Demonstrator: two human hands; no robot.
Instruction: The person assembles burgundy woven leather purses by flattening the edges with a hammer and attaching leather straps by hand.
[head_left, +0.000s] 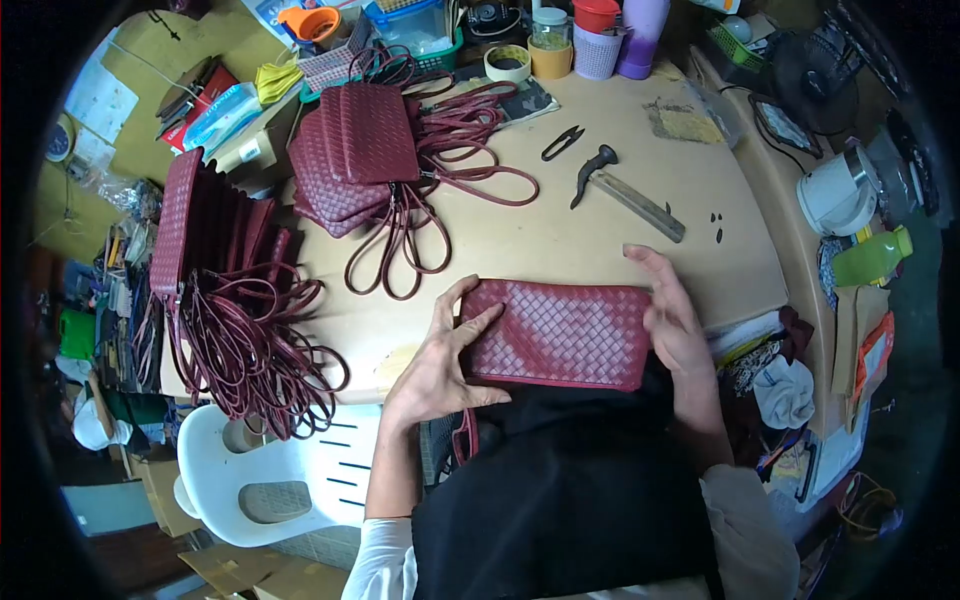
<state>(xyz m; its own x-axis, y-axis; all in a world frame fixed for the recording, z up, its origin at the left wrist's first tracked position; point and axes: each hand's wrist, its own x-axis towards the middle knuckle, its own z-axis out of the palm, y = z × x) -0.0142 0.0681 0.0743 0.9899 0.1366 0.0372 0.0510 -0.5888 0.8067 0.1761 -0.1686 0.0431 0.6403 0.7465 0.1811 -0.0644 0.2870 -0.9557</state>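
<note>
A dark red woven pouch [560,335] lies flat at the front edge of the table, close to my body. My left hand [440,355] grips its left end, with the thumb below and the fingers over the top. At the right end is my right hand [672,315], its index finger stretched upward and its other fingers bent against the pouch's edge. A red strap [466,436] hangs below my left hand. Further left are a pile of similar pouches [370,135] and a standing row of them [175,225] with many looped straps [255,350].
A hammer [635,205] and small black snips [563,143] lie beyond the pouch. Tape [507,64], cups and baskets line the back. A white chair [205,480] stands at the lower left, cloths [783,392] at the right, and a person in a white cap [95,425] at far left.
</note>
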